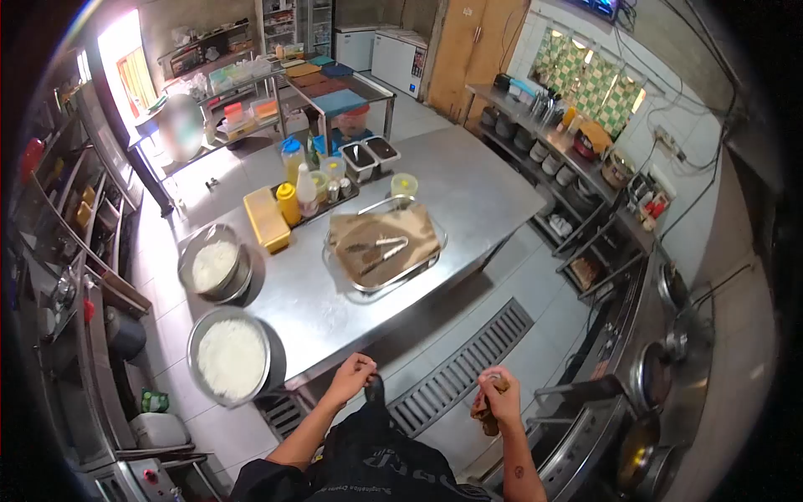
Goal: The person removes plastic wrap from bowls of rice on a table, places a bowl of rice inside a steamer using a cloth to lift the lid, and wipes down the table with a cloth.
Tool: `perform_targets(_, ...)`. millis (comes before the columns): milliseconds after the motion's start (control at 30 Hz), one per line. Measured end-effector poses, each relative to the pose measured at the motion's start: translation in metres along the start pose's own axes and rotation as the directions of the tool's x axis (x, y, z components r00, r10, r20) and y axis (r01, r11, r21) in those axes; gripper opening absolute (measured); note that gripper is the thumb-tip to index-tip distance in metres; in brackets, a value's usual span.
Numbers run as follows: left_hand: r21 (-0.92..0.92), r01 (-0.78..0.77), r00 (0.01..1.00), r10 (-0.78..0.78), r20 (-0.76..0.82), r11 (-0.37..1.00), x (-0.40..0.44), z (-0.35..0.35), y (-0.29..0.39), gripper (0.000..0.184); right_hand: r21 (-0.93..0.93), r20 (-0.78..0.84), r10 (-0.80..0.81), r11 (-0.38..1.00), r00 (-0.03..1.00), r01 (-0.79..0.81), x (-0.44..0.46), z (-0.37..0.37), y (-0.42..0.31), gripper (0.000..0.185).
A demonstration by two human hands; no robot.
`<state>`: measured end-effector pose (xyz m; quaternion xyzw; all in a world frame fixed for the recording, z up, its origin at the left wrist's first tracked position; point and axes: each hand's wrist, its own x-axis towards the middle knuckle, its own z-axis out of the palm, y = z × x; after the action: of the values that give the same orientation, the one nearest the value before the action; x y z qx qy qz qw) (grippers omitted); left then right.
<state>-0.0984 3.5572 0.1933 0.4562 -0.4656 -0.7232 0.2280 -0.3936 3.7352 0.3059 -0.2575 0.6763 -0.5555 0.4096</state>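
My left hand (355, 373) is in front of my body with its fingers curled closed, between me and the steel table's near edge. Whether anything is inside the fingers is hidden. My right hand (503, 400) is closed round a crumpled brown cloth (483, 410), whose lower end hangs below the fingers. On the table (318, 322) ahead, a metal tray (396, 281) lined with brown paper (418, 219) carries a pair of tongs (386, 245). Two large metal bowls of white, rice-like food, a nearer one (266, 366) and a farther one (186, 273), are at the table's left end.
A yellow squeeze bottle (288, 203), a yellow container (266, 219) and black-filled pans (360, 156) stand along the table's far side. A floor drain grate (460, 368) runs below. At right are a stove (585, 448) and shelves of dishes (535, 151).
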Motion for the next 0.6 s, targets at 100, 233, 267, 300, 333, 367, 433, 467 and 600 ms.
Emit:
perform_targets(100, 0.141, -0.055, 0.989, 0.072, -0.126, 0.989, 0.061, -0.015, 0.021, 0.029, -0.274, 0.097, -0.137, 0.948, 0.986, 0.159, 0.070, 0.009, -0.050, 0.023)
perform_targets(233, 0.188, -0.031, 0.952, 0.086, -0.293, 0.982, 0.110, -0.027, 0.052, 0.038, -0.619, 0.298, -0.158, 0.719, 0.941, 0.316, 0.169, 0.031, -0.123, 0.052)
perform_targets(267, 0.217, -0.013, 0.925, 0.094, -0.369, 0.976, 0.123, -0.030, 0.055, 0.041, -0.652, 0.346, -0.290, 0.609, 0.892, 0.451, 0.197, 0.041, -0.139, 0.056)
perform_targets(300, 0.217, 0.002, 0.921, 0.082, -0.380, 0.976, 0.131, -0.031, 0.059, 0.041, -0.673, 0.402, -0.406, 0.477, 0.820, 0.566, 0.226, 0.050, -0.151, 0.060)
perform_targets(333, 0.293, 0.044, 0.887, 0.098, -0.452, 0.955, 0.139, -0.032, 0.066, 0.043, -0.699, 0.447, -0.380, 0.416, 0.810, 0.581, 0.258, 0.058, -0.158, 0.064)
perform_targets(367, 0.365, 0.089, 0.846, 0.123, -0.519, 0.927, 0.151, -0.033, 0.071, 0.045, -0.719, 0.491, -0.353, 0.352, 0.797, 0.599, 0.295, 0.066, -0.163, 0.069)
perform_targets(433, 0.384, 0.139, 0.847, 0.092, -0.524, 0.913, 0.178, -0.039, 0.054, 0.050, -0.726, 0.566, -0.254, 0.297, 0.784, 0.620, 0.368, 0.090, -0.169, 0.074)
perform_targets(467, 0.352, 0.224, 0.845, -0.001, -0.535, 0.909, 0.189, -0.040, 0.050, 0.052, -0.736, 0.597, -0.206, 0.244, 0.775, 0.632, 0.403, 0.105, -0.171, 0.076)
perform_targets(600, 0.186, 0.314, 0.768, -0.134, -0.627, 0.931, 0.214, -0.027, 0.038, 0.052, -0.663, 0.734, -0.126, 0.081, 0.668, 0.744, 0.548, 0.166, -0.153, 0.082)
